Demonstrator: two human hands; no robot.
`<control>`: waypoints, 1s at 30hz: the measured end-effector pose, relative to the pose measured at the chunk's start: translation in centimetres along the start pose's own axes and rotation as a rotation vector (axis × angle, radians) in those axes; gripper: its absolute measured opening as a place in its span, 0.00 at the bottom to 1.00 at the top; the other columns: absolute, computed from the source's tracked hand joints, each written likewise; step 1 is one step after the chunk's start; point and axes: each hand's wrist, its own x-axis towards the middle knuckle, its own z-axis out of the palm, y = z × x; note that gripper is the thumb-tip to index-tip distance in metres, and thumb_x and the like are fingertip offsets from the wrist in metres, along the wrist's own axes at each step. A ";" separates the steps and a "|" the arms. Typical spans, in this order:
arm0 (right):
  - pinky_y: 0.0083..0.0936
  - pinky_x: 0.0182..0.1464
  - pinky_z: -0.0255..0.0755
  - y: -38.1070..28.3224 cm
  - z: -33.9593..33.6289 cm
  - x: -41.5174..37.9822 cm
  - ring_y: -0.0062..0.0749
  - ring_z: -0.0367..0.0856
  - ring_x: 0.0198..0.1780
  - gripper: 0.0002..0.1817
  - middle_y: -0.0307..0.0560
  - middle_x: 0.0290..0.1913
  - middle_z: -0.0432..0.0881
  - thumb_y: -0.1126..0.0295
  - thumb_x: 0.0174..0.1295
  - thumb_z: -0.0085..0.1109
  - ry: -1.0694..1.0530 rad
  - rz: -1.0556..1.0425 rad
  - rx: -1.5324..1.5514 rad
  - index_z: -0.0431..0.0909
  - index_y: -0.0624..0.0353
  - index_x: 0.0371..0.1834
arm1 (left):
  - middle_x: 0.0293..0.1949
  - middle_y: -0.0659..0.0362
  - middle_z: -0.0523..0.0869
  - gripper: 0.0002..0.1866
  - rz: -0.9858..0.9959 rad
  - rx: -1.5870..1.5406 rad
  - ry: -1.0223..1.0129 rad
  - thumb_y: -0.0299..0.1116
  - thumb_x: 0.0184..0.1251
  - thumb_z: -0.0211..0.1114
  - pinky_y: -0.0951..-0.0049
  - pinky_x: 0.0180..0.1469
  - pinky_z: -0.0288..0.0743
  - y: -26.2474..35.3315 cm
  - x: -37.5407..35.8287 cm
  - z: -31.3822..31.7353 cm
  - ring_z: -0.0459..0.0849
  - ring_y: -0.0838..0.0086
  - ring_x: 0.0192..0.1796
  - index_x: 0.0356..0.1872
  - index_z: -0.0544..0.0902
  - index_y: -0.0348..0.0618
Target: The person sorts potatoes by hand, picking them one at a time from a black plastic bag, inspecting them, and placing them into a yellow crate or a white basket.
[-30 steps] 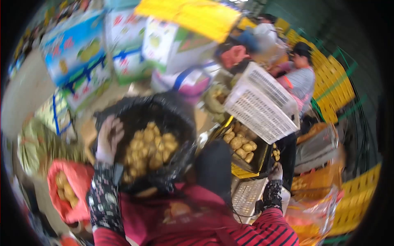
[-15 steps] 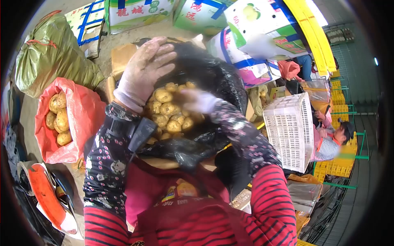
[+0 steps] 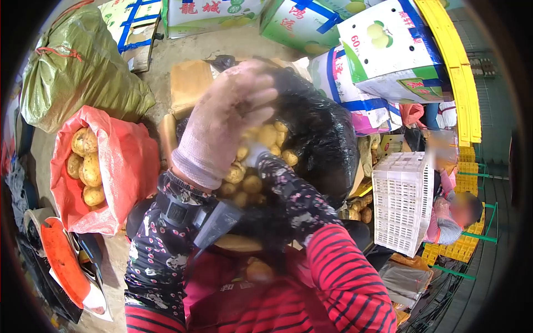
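Note:
A big black plastic bag (image 3: pixel 322 133) full of small yellow potatoes (image 3: pixel 244 180) sits right in front of me. My left hand (image 3: pixel 227 119), in a pale knit glove, is raised close to the camera. Its fingers curl over the bag's upper rim and it covers much of the opening. My right arm, in a floral sleeve, reaches into the bag from the right. Only a bit of the white glove of my right hand (image 3: pixel 251 154) shows among the potatoes, and its fingers are hidden behind my left hand.
A red sack (image 3: pixel 133 166) holding larger potatoes (image 3: pixel 86 161) lies at the left, with a tied green sack (image 3: pixel 78 72) above it. Printed fruit cartons (image 3: pixel 388 50) stand behind the bag. A white plastic crate (image 3: pixel 402 200) and a crouched person (image 3: pixel 452 216) are at the right.
My head turned left and down toward the bag. My left hand rose closer to the camera over the bag's mouth, and my right hand came off the right side and went into the potatoes.

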 end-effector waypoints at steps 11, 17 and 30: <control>0.37 0.66 0.66 -5.0 -11.8 -22.2 0.50 0.71 0.63 0.43 0.57 0.61 0.72 0.67 0.42 0.75 0.833 -0.427 0.273 0.67 0.56 0.66 | 0.49 0.64 0.78 0.30 -0.301 0.629 0.015 0.37 0.64 0.67 0.80 0.39 0.72 -4.3 -1.5 -0.4 0.77 0.81 0.42 0.66 0.67 0.43; 0.36 0.68 0.64 -3.5 -8.0 -23.9 0.51 0.68 0.67 0.43 0.60 0.64 0.69 0.70 0.47 0.70 0.891 -0.557 0.580 0.62 0.59 0.71 | 0.55 0.60 0.78 0.32 -0.335 0.368 -0.263 0.27 0.61 0.67 0.80 0.41 0.78 -6.8 -2.5 -1.6 0.82 0.78 0.45 0.66 0.65 0.41; 0.32 0.62 0.71 -6.5 -8.7 -24.7 0.44 0.77 0.60 0.28 0.54 0.57 0.79 0.76 0.53 0.56 0.985 -0.377 0.411 0.71 0.61 0.62 | 0.50 0.59 0.79 0.30 -0.175 0.669 -0.185 0.22 0.55 0.64 0.80 0.39 0.77 -5.8 -3.0 -0.8 0.80 0.81 0.42 0.62 0.69 0.40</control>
